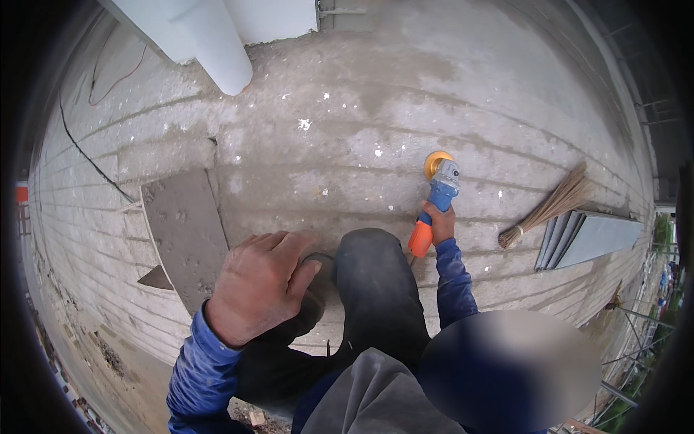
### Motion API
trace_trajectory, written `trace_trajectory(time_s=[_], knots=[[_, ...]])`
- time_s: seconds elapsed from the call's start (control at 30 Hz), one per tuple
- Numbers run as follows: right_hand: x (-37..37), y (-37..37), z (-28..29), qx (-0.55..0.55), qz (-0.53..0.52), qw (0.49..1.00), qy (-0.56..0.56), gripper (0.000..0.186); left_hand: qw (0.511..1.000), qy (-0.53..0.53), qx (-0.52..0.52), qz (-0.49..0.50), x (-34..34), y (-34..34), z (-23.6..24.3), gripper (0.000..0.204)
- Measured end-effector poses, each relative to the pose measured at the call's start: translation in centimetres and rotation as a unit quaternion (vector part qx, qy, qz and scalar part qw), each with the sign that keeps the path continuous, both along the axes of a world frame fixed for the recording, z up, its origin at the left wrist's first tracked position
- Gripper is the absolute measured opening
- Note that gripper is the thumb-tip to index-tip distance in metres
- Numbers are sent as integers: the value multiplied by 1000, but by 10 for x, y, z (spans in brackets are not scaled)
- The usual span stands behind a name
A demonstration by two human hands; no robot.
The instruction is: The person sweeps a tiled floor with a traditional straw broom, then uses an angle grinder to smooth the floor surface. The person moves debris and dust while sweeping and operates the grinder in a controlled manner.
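My right hand grips an angle grinder around its blue body. The grinder has a grey metal head, an orange rear end and a round yellow disc at its far end. The disc is close over the grey concrete floor; whether it touches cannot be told. My left hand is held above my bent left leg, back up, thumb apart from the fingers. Nothing shows in it. Nearest to it is a grey tile or board with mortar-like lumps on its face.
To the right lie a bundle of thin sticks like a broom and several stacked grey slabs. A white pipe stands at the back left. A dark cable runs along the left floor. Shallow grooves and white flecks mark the concrete.
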State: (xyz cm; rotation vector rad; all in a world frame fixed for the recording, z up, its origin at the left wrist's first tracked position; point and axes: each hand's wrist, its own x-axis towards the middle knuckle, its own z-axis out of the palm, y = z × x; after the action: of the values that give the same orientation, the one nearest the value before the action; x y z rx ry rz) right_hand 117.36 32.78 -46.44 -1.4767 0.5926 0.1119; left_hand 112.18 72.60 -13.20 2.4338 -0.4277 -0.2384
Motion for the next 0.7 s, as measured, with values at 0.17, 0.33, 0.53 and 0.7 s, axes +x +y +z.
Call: trace_trajectory(time_s=[0.17,0.33,0.53,0.7], knots=[[5,32,-3,-98,84,991,-34,47,999,-10,25,-20,5,-15,9,30],[37,135,13,-153,247,957,-11,62,999,-23,6,-45,9,-34,18,31],[61,143,11,-240,285,927,-43,66,1000,-20,-13,-8,6,-18,16,34],[60,51,7,-98,160,982,-3,46,999,-2,-24,35,-9,8,17,32]])
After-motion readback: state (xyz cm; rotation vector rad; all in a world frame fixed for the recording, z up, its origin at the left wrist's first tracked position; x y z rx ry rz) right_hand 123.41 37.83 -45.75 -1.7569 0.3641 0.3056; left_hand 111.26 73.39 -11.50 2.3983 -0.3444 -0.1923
